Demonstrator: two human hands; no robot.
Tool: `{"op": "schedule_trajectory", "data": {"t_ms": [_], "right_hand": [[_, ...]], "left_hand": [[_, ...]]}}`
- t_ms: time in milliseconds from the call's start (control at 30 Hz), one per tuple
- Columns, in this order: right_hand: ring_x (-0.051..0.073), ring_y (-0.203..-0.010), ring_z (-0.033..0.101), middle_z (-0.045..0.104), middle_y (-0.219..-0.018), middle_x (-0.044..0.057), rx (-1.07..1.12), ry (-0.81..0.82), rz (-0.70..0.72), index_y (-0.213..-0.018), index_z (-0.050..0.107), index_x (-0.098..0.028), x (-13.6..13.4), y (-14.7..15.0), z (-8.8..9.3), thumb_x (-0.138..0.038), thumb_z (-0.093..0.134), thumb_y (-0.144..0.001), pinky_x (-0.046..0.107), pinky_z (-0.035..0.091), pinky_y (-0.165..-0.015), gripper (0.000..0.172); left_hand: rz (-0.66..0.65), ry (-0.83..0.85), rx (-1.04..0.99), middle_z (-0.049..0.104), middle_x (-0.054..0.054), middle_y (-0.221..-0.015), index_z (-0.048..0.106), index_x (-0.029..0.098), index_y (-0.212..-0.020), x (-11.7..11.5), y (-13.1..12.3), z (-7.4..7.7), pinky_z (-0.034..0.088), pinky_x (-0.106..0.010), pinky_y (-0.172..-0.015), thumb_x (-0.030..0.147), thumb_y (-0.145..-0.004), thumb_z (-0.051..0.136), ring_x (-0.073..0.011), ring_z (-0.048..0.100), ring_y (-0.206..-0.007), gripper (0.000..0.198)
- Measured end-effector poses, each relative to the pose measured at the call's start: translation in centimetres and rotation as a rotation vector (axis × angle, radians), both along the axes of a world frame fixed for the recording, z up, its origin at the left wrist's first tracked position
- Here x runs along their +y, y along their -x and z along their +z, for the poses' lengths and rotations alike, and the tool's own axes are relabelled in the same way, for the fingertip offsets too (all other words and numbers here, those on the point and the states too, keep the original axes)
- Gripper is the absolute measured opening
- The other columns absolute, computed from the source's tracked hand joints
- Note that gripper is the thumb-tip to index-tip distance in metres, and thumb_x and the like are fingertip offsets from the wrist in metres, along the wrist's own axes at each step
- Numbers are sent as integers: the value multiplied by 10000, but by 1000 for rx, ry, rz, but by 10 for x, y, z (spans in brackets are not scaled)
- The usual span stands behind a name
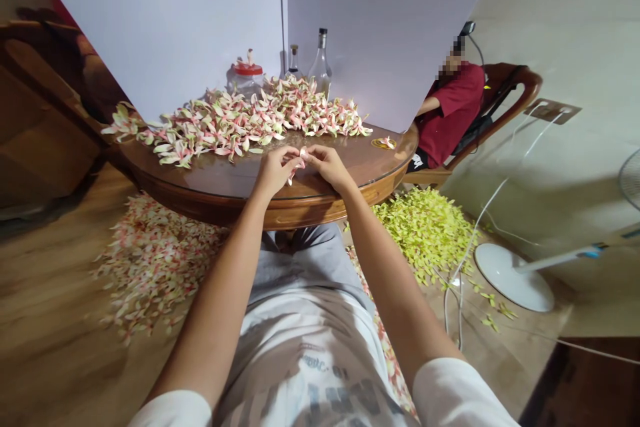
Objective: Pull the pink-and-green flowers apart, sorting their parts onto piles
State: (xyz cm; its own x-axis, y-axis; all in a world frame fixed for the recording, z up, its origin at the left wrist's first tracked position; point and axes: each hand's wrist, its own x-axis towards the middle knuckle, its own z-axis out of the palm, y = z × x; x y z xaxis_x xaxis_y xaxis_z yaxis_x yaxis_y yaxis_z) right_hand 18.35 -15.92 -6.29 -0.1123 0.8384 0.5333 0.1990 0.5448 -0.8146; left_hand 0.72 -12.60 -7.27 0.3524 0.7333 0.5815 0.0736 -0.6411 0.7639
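My left hand (276, 172) is closed in a pinch near the front edge of the round wooden table (225, 188). Between its fingertips is a small pink-and-white flower (291, 178), partly covered by the fingers. My right hand (327, 165) meets it from the other side, thumb and fingers pinched at the flower's upper part. Just beyond the hands, a long heap of pink, white and pale green flowers (225, 121) lies across the tabletop. To the right on the table is a single flower (387, 141) with yellow rubber bands.
A red-lidded jar (247, 77) and two glass bottles, one tall (321, 67), stand behind the heap against white panels. Pinkish flowers (155, 253) and yellow-green ones (425, 230) cover the floor. A person in a red shirt (457, 110) sits right, near a fan base (514, 277) and cables.
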Motion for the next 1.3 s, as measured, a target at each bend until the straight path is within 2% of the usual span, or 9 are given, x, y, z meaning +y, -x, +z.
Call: {"op": "schedule_trajectory", "data": {"t_ms": [167, 300, 500, 733, 1000, 1167, 1300], "right_hand": [[157, -730, 600, 681, -791, 8, 51, -2, -71, -857, 621, -186, 2, -1, -4, -493, 771, -778, 264, 467, -704, 351], [141, -635, 569, 672, -737, 7, 36, 38, -38, -861, 666, -168, -1, 0, -2, -529, 754, -783, 261, 467, -633, 380], [146, -672, 598, 699, -769, 26, 13, 35, 26, -859, 705, -150, -6, 1, 4, -533, 719, -822, 274, 497, -692, 385], [168, -731, 641, 691, -793, 22, 30, 41, 51, -892, 673, -162, -3, 0, -1, -527, 716, -827, 281, 524, -697, 373], [163, -691, 627, 682, -740, 11, -8, 42, 50, -866, 627, -194, -5, 2, 0, -589, 644, -866, 293, 521, -706, 394], [163, -697, 619, 673, -755, 10, 7, 71, 64, -862, 602, -207, -6, 3, 2, -645, 663, -826, 295, 530, -697, 444], [164, -676, 616, 655, -727, 5, 35, 64, 67, -843, 582, -210, -8, 5, 4, -630, 692, -812, 296, 522, -663, 436]], "left_hand": [[3, 28, 5, 715, -22, -739, 712, 187, -950, 5, -1, -4, 434, -200, -440, 296, -840, 658, -110, 569, -488, 164], [22, 41, -6, 717, -32, -788, 712, 183, -909, 8, 0, -5, 448, -184, -466, 285, -804, 697, -121, 616, -588, 148], [-17, 125, -38, 634, 12, -627, 664, 192, -921, 7, 1, -6, 413, -190, -368, 333, -814, 704, -97, 517, -416, 181], [-51, 157, -50, 633, 16, -633, 656, 194, -890, 7, 0, -6, 400, -177, -349, 353, -784, 746, -81, 498, -398, 212], [-39, 111, -35, 679, -18, -689, 671, 185, -849, 9, -1, -6, 373, -195, -398, 386, -806, 711, -114, 565, -480, 209], [-30, 59, -32, 680, -27, -714, 676, 175, -817, 9, -2, -5, 487, -216, -559, 416, -875, 627, -136, 636, -627, 253], [-19, 20, -28, 680, -20, -712, 679, 167, -775, 6, -2, -2, 508, -219, -631, 363, -873, 621, -133, 636, -665, 226]]}}
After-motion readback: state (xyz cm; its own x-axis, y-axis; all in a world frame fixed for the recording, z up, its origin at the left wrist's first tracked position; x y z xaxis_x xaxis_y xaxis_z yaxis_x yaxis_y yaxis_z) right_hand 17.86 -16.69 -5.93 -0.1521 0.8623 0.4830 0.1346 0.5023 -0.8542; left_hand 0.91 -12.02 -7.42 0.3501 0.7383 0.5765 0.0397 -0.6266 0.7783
